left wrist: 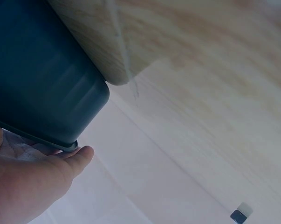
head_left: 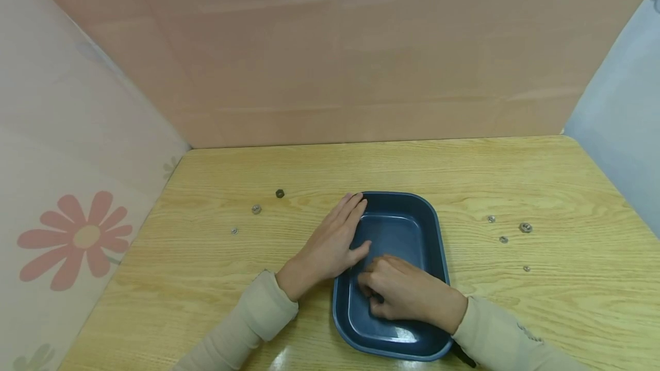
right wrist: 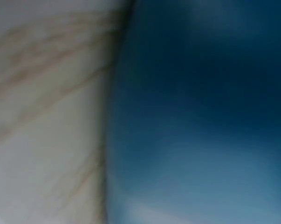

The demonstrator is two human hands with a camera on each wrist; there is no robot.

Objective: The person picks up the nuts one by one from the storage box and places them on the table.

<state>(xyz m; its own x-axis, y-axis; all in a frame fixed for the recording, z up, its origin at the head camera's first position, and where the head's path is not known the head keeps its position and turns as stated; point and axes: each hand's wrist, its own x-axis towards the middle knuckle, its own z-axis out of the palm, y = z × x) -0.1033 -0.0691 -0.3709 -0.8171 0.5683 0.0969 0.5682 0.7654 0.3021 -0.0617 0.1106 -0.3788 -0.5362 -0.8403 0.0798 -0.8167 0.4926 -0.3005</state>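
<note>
A blue rectangular tray point(head_left: 394, 233) with rounded corners lies on the table in the head view. My left hand point(head_left: 330, 248) rests along its left rim, fingers straight and pointing away from me. In the left wrist view that hand point(left wrist: 33, 184) lies at the rim, against the tray's outer wall point(left wrist: 42, 79). Down inside the tray, my right hand point(head_left: 404, 291) has its fingers curled in, knuckles up. Its fingertips are hidden, and I cannot tell whether anything small is between them. Blurred blue tray surface point(right wrist: 201, 112) fills most of the right wrist view.
On the table point(head_left: 206, 279), left of the tray, lie a dark hex nut point(head_left: 280, 193), a silver nut point(head_left: 256, 209) and a smaller one point(head_left: 234, 231). Several silver nuts lie to the right, the largest nut point(head_left: 525, 227) among them. A brown panel point(head_left: 335, 62) stands behind the table.
</note>
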